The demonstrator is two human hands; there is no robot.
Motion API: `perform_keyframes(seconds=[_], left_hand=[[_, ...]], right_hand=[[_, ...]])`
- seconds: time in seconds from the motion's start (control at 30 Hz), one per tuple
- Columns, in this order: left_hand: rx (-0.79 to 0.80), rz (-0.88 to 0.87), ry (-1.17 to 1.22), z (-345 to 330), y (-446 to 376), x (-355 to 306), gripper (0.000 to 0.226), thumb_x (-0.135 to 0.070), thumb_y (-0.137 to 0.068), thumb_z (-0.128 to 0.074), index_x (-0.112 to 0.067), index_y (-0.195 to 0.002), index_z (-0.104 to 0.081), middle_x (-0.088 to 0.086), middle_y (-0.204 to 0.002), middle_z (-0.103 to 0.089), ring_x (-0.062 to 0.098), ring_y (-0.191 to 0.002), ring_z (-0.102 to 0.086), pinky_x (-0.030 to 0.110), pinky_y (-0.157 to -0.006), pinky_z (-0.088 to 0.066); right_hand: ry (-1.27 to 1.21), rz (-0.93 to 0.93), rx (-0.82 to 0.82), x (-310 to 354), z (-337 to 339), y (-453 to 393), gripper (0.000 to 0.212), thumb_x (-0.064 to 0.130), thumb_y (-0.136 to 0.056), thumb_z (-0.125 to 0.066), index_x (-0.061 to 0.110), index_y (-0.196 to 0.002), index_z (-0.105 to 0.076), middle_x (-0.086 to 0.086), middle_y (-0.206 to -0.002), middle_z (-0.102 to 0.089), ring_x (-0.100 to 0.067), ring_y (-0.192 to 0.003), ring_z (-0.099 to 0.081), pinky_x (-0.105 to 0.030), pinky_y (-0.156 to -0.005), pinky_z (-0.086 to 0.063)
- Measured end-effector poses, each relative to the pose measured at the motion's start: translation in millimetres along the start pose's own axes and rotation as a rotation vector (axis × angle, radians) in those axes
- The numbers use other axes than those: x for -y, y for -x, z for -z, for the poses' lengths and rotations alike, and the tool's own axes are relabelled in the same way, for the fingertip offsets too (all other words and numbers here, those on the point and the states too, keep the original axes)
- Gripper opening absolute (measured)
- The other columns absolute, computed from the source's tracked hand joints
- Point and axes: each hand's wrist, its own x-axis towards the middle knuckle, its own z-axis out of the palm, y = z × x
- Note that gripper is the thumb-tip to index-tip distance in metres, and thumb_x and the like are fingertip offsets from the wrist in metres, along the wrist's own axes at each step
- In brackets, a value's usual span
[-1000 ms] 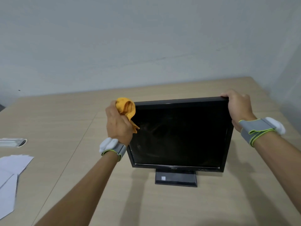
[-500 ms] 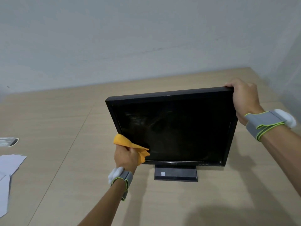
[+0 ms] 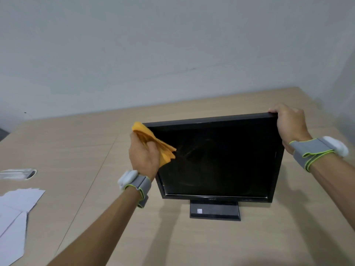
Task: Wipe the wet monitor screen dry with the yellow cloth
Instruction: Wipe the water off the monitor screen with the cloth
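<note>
Monitor (image 3: 217, 160) steadied and wiped on a table (image 3: 192, 242).
The yellow cloth (image 3: 153, 144) is gripped by the left hand (image 3: 144, 154) against the screen's upper-left corner; the top-right corner is clasped by the right hand (image 3: 290, 123).

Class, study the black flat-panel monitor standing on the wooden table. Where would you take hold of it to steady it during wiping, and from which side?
Grip the black flat-panel monitor at its top right corner, from above and behind, as the right hand does. The thin bezel edge suits curled fingers, and the left hand with the yellow cloth works the screen's left side.

Bare table (image 3: 192, 244) — papers (image 3: 17, 208) far left, seemingly.
</note>
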Motion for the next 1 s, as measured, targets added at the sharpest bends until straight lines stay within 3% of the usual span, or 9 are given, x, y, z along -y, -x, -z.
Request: perform_keyframes(seconds=[0.17, 0.23, 0.37, 0.53, 0.77, 0.9, 1.0], left_hand=[[-0.029, -0.021, 0.024, -4.3, -4.2, -1.5, 0.012, -0.014, -0.087, -0.043, -0.024, -0.093, -0.038, -0.011, -0.066, -0.045, 0.004, -0.054, -0.045, 0.016, -0.048, -0.029], [-0.04, 0.032, 0.006, -9.5, 6.0, 9.9, 0.007, -0.017, -0.087, -0.046, -0.02, -0.092, -0.042, -0.007, -0.064, -0.047, 0.005, -0.054, -0.045, 0.021, -0.048, -0.032], [0.004, 0.214, -0.067, -21.8, 43.1, 40.9, 0.011, -0.013, -0.089, -0.057, -0.013, -0.087, -0.046, 0.002, -0.066, -0.05, 0.028, -0.06, -0.05, 0.032, -0.059, -0.037], [0.064, 0.35, -0.116, -32.5, 63.9, 60.3, 0.023, -0.012, -0.087, -0.06, -0.015, -0.072, -0.043, -0.002, -0.056, -0.046, 0.029, -0.054, -0.048, 0.032, -0.057, -0.037], [0.237, 0.498, -0.222, -38.6, 101.5, 90.3, 0.014, -0.016, -0.089, -0.061, -0.003, -0.092, -0.061, 0.023, -0.086, -0.068, 0.045, -0.08, -0.064, 0.037, -0.067, -0.046], [0.322, 0.616, -0.279, -42.4, 124.4, 106.8, 0.018, -0.016, -0.088, -0.062, -0.001, -0.098, -0.063, 0.026, -0.097, -0.068, 0.047, -0.089, -0.064, 0.043, -0.074, -0.05], [0.261, 0.809, -0.135, -44.6, 126.8, 110.4, 0.019, -0.013, -0.086, -0.061, -0.005, -0.103, -0.062, 0.023, -0.107, -0.067, 0.044, -0.097, -0.061, 0.04, -0.077, -0.045]], right_hand=[[0.018, 0.013, -0.008, 0.5, 1.3, -0.2, 0.039, 0.05, -0.045, -0.06, 0.013, -0.057, -0.059, -0.006, -0.067, -0.047, -0.024, -0.069, -0.041, -0.039, -0.065, -0.037], [0.016, 0.009, -0.009, 1.1, -0.2, -0.6, 0.038, 0.05, -0.046, -0.06, 0.013, -0.057, -0.059, -0.005, -0.066, -0.048, -0.024, -0.068, -0.042, -0.04, -0.064, -0.037], [0.003, 0.007, -0.005, 0.4, 1.3, -0.6, 0.036, 0.048, -0.047, -0.061, 0.013, -0.057, -0.059, -0.006, -0.066, -0.047, -0.024, -0.067, -0.041, -0.041, -0.063, -0.037], [0.004, 0.001, -0.015, -0.5, 2.2, 0.4, 0.035, 0.048, -0.048, -0.062, 0.014, -0.052, -0.055, -0.001, -0.058, -0.043, -0.021, -0.063, -0.038, -0.04, -0.061, -0.035], [0.022, 0.036, -0.025, 2.0, 5.1, 4.4, 0.035, 0.05, -0.047, -0.06, 0.018, -0.061, -0.06, -0.004, -0.067, -0.046, -0.021, -0.067, -0.039, -0.039, -0.062, -0.035], [0.037, 0.065, -0.018, 4.2, 3.4, 5.9, 0.034, 0.052, -0.045, -0.057, 0.021, -0.057, -0.056, 0.001, -0.062, -0.043, -0.019, -0.065, -0.037, -0.037, -0.06, -0.033], [0.008, 0.055, -0.016, 5.1, 1.6, 7.6, 0.03, 0.05, -0.045, -0.058, 0.023, -0.057, -0.05, 0.003, -0.059, -0.039, -0.017, -0.063, -0.036, -0.035, -0.058, -0.031]])
